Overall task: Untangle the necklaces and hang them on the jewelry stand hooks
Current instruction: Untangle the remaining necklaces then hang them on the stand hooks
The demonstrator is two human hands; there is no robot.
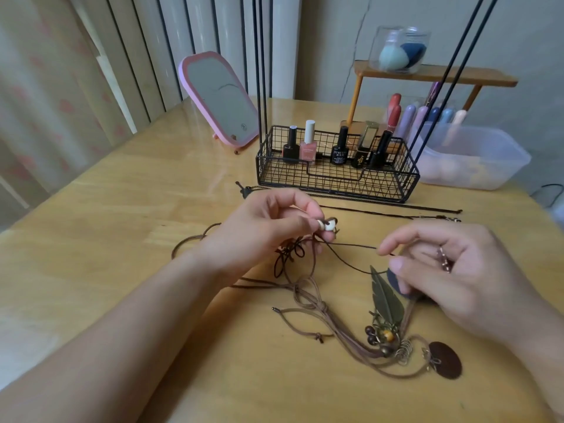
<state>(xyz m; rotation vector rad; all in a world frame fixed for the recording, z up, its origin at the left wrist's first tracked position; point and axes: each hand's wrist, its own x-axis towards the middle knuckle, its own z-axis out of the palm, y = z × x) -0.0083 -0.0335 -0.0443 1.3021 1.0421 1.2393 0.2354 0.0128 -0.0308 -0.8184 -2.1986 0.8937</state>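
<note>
At frame centre I see my left hand (274,227) pinching pale beads (327,225) on a dark cord (348,260); my right hand (451,270) pinches that cord's other end. The tangled necklaces (351,319) lie on the table (128,209) below.

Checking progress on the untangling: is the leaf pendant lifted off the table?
No, the leaf pendant lies flat on the table among the tangled cords.
</note>
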